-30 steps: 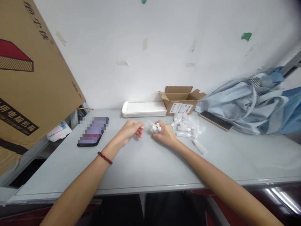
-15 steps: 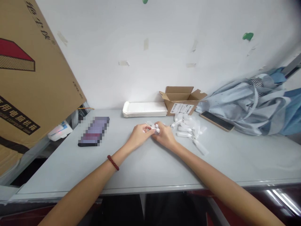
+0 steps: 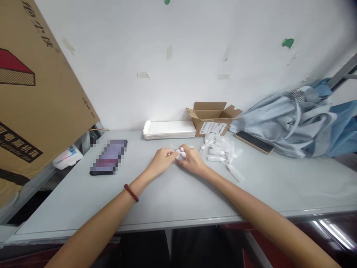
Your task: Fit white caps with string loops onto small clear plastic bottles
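Near the middle of the grey table, a small white item with a thin white cord (image 3: 180,153) is pinched between my two hands. Its exact kind cannot be made out, as fingers cover much of it. My left hand (image 3: 160,162) has thumb and fingers closed on the cord side, with a strand sticking up behind the fingertips. My right hand (image 3: 192,162) is wrapped round the white body, fingertips touching near the left thumb. Just right of it lies a loose pile of white, partly translucent slender pieces (image 3: 219,159), some with looped cords.
Behind stand a stack of white envelope-like sheets (image 3: 170,128) and an open cardboard box (image 3: 213,127). A phone (image 3: 254,142) lies before light-blue cloth (image 3: 279,119) at right. A pixelated phone-like device (image 3: 108,157) and a large carton (image 3: 47,93) are at left.
The view has shifted slightly, so most things sit a little further left. My hands stay together; the white cord between the fingers shows less, and the left fingers have curled slightly.
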